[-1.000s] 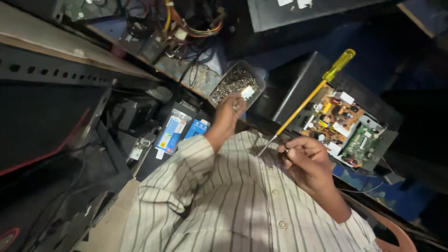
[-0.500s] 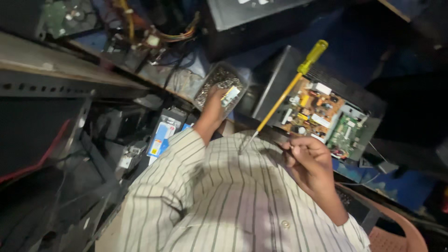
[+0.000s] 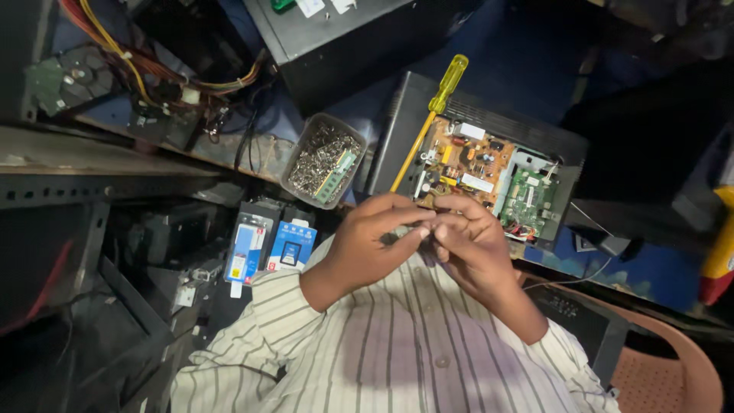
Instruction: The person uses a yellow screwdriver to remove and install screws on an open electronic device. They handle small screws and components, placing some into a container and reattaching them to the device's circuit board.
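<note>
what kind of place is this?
Likely an electronics repair bench: an opened device with bare circuit boards, a tray of loose screws, and a yellow-handled screwdriver in the right hand.

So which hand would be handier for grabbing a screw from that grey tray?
Probably the left hand: the tray of screws lies on its side, just beyond its knuckles. The right hand sits farther off, by the open circuit board.

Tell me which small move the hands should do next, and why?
Probably lower the yellow-handled screwdriver's tip toward the open black case with the orange circuit board. Both hands, left hand and right hand, meet at the shaft's lower end, seemingly seating something small there; it is hidden.
</note>
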